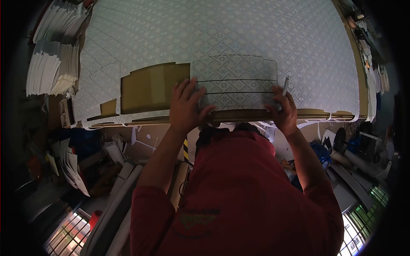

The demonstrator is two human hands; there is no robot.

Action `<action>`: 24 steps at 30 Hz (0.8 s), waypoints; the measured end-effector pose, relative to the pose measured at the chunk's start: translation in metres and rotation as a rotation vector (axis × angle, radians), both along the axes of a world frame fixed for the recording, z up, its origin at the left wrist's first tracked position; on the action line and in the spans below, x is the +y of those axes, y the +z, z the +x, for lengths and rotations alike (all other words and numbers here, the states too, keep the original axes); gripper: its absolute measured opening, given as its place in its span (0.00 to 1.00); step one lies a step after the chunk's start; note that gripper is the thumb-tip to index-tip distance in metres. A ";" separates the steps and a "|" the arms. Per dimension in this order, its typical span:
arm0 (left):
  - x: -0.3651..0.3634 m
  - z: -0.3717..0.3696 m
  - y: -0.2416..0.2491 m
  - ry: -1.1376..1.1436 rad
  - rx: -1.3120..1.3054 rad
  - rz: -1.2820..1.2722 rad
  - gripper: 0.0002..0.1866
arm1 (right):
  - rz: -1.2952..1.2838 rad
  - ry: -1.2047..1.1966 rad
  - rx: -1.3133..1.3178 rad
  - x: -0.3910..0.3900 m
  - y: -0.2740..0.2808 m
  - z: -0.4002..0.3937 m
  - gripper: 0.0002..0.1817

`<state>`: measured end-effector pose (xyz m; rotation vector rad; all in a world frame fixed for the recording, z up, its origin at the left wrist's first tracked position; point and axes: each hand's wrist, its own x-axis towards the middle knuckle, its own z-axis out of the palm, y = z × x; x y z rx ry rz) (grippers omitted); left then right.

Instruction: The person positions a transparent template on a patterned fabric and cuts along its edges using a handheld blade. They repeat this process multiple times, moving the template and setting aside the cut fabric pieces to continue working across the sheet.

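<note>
A pale patterned sheet covers the work table, with a cut-out section of it before me divided crosswise by two dark straight lines into a wide upper piece and narrow strips. Along its left end my left hand rests flat, fingers spread and fingertips on the edge. My right hand is at the right end, fingers and thumb by the strips. In it a slim silver tool points up and away from me; its kind does not show clearly.
Left of the strips, an opening in the sheet bares a brown board. Stacks of papers stand along the table's left side. Below the front edge, offcuts and long rolls crowd the floor, and more clutter lies at right.
</note>
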<state>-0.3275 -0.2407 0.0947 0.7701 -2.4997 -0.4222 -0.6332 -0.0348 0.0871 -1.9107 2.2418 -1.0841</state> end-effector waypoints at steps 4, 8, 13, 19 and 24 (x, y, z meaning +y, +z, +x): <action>0.000 0.000 0.002 0.001 -0.013 0.003 0.32 | 0.002 0.004 0.010 -0.001 0.003 0.001 0.22; 0.000 0.000 0.001 -0.004 -0.005 0.005 0.32 | -0.011 0.007 0.000 -0.001 0.003 0.001 0.23; 0.001 0.000 0.001 0.001 -0.014 0.000 0.32 | -0.010 0.001 0.023 -0.001 0.003 0.000 0.23; 0.000 0.001 -0.002 -0.013 -0.014 -0.003 0.32 | -0.019 0.010 -0.017 -0.001 0.003 0.000 0.22; 0.000 0.001 -0.001 -0.022 -0.026 0.004 0.31 | -0.019 0.015 -0.021 -0.001 0.004 0.000 0.22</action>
